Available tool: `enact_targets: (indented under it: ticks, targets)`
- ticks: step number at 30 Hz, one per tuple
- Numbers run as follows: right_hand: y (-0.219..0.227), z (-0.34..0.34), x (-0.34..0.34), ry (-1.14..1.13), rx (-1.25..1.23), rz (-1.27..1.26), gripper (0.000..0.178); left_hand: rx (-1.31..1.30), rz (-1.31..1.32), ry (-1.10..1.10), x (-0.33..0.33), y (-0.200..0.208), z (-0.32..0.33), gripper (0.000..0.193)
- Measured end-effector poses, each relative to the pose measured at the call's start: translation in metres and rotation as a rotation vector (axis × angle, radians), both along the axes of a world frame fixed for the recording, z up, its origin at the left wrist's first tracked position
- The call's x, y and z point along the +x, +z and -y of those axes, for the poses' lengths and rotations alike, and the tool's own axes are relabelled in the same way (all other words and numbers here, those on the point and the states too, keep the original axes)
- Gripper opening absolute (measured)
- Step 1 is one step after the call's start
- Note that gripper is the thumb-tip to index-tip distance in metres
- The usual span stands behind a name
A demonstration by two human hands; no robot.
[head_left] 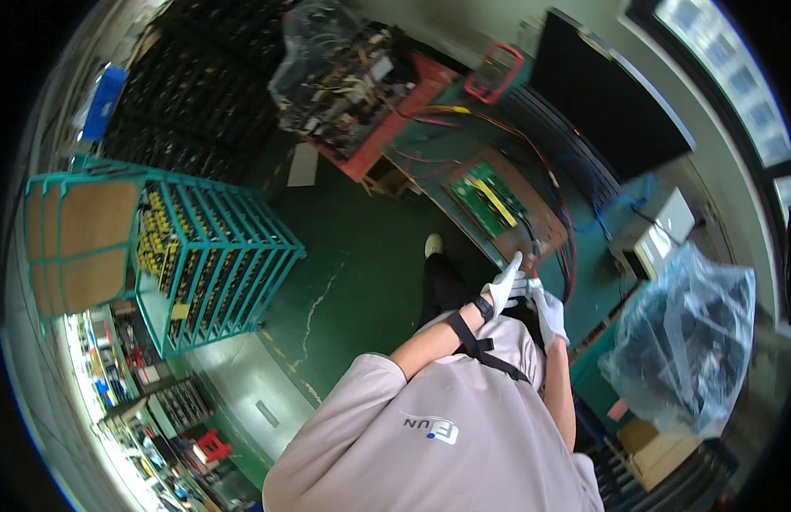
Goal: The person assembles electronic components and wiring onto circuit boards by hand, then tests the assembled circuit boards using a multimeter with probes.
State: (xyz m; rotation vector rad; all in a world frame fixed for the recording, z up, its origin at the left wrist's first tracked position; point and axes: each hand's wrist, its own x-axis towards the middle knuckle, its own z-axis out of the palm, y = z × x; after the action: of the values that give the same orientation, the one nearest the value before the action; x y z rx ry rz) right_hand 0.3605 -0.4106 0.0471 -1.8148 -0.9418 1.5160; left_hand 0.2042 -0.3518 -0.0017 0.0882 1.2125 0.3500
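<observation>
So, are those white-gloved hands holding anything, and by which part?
Can't tell: the left hand and right hand are close together near a brown rectangular board, but any grip is too small to make out.

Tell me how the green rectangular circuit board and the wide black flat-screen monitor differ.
Pose: the green rectangular circuit board lies flat on a brown rectangular panel; the wide black flat-screen monitor stands up.
Size: the monitor is larger than the circuit board.
Look: the circuit board carries a long yellow strip; the monitor shows a plain dark screen.
Shared: both are roughly rectangular.
</observation>
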Motion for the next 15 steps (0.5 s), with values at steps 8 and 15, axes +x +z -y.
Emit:
enact_targets:
  ticks: [8, 15]
  targets:
    - [-0.042, 0.042, 0.022, -0.225, 0.079, 0.284, 0.040, 0.636, -0.437, 0.346, -0.255, 0.099, -0.135, 0.070]
    - [-0.105, 0.152, 0.001, -0.883, -0.010, -0.035, 0.034, 1.177, -1.684, -0.542, -0.535, 0.147, -0.299, 0.086]
